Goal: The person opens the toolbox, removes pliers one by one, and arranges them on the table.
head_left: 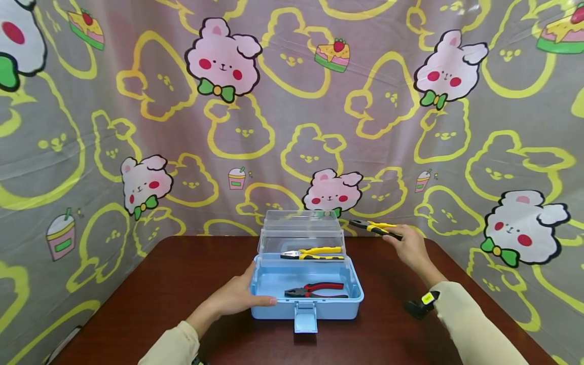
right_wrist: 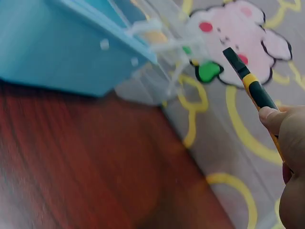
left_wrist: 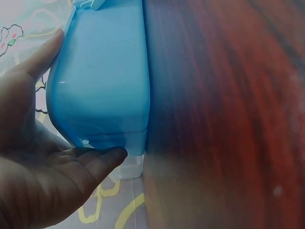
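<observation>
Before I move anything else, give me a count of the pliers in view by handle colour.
Yellow-and-black pliers: 2
Red-and-black pliers: 1
Total: 3

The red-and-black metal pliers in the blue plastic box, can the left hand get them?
Probably yes: the left hand grips the box, and its clear plastic lid stands open, so nothing seems to cover the pliers.

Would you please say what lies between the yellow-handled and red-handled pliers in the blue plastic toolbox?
In the head view, only bare plastic of the toolbox shows there.
</observation>
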`<action>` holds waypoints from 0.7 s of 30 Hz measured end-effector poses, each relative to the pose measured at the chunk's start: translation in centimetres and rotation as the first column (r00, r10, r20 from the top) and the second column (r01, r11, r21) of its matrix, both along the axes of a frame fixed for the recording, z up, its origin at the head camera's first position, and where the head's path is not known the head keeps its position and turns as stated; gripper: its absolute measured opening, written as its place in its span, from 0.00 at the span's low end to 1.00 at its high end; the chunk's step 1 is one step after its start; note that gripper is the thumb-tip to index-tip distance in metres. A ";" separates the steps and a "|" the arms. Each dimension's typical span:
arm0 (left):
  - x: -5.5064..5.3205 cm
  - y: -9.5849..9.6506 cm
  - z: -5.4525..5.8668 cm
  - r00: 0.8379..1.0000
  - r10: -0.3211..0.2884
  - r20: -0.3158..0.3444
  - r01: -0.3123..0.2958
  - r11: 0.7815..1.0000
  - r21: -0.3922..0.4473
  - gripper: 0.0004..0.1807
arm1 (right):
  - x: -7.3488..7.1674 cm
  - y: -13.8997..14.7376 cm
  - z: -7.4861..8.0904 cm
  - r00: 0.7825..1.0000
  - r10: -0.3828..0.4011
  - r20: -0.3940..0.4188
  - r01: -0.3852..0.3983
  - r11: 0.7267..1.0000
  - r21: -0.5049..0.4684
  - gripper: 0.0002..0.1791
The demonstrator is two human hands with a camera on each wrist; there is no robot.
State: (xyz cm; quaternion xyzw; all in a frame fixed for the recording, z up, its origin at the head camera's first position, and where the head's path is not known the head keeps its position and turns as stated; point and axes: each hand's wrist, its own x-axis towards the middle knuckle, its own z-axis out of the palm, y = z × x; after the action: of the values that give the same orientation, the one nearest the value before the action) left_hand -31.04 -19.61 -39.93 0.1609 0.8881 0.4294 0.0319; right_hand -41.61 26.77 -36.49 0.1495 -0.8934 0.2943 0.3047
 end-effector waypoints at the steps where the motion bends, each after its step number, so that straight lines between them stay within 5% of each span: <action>1: 0.0 0.0 0.0 1.000 0.002 0.000 -0.002 1.000 0.001 0.69 | 0.0 0.4 -0.3 1.000 -0.003 -0.004 0.003 1.000 -0.002 0.16; 14: -0.1 -0.1 0.1 1.000 0.000 0.021 -0.001 1.000 0.023 0.68 | 0.0 4.8 -3.6 0.991 -0.134 0.010 0.134 0.991 0.005 0.16; 21: -0.1 -0.1 0.1 1.000 0.000 0.024 0.000 1.000 0.023 0.69 | 0.1 6.6 -5.5 0.970 -0.205 0.127 0.207 0.978 -0.001 0.18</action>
State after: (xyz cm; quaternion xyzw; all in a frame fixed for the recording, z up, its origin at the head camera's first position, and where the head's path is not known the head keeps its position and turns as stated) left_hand -31.14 -19.74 -39.84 0.1562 0.8827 0.4414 0.0406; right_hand -41.51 33.40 -42.03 0.0348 -0.9194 0.2764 0.2776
